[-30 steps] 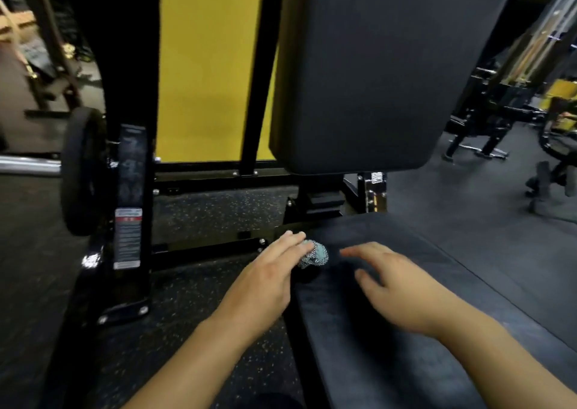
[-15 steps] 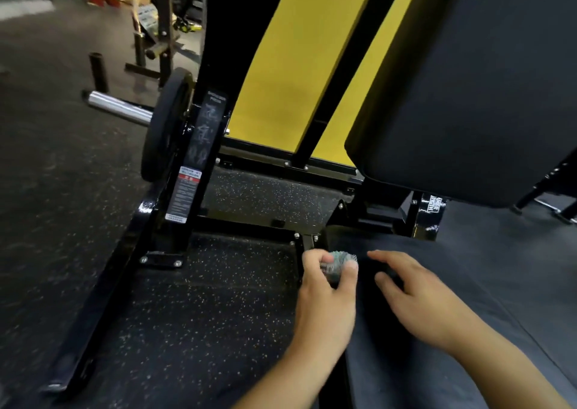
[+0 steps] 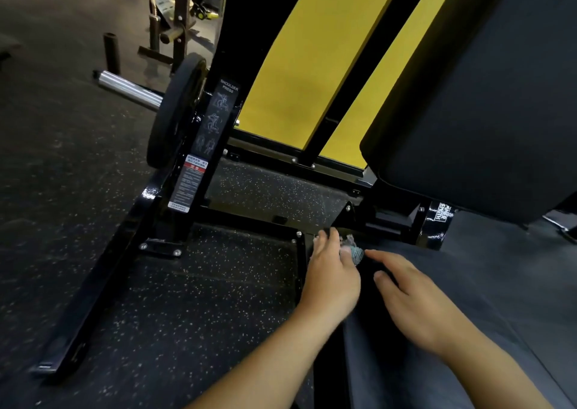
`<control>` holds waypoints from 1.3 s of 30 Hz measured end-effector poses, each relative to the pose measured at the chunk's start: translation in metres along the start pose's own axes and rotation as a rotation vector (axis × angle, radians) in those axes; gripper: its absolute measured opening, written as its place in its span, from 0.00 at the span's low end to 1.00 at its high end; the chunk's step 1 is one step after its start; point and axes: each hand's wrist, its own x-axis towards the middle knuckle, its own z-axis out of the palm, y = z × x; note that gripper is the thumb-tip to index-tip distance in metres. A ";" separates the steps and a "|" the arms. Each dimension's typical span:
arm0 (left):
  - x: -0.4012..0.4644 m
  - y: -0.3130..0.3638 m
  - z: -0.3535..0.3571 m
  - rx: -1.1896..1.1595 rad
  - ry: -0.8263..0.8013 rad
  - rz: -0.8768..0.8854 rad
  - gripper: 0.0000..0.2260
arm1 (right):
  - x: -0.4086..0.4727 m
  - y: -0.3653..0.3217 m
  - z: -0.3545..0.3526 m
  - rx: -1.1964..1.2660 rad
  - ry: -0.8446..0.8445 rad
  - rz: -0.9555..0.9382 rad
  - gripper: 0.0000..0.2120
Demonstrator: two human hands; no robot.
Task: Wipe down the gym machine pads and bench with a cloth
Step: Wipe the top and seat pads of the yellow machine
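Observation:
A small bunched grey-blue cloth sits at the far left corner of the black seat pad. My left hand grips the cloth from the left, at the pad's edge. My right hand lies flat on the seat pad just right of the cloth, fingers straight and pointing at it. The large black back pad rises above the seat at the upper right.
The black frame of a shoulder-press machine stands to the left with a weight plate and a chrome bar. Yellow panels are behind. Speckled rubber floor spreads on the left.
The view has swung left and tilted. My left hand has moved with the cloth further to the seat pad's far corner. My right hand stays flat beside it.

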 end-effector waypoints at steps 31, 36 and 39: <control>0.051 0.002 -0.010 -0.068 -0.051 -0.038 0.24 | 0.003 -0.007 0.010 -0.122 -0.148 0.108 0.25; 0.009 -0.007 -0.007 -0.045 -0.014 0.022 0.24 | -0.006 -0.003 0.008 -0.129 -0.154 0.112 0.25; -0.028 -0.014 -0.008 -0.087 0.002 0.037 0.25 | -0.006 0.000 0.008 -0.126 -0.165 0.111 0.26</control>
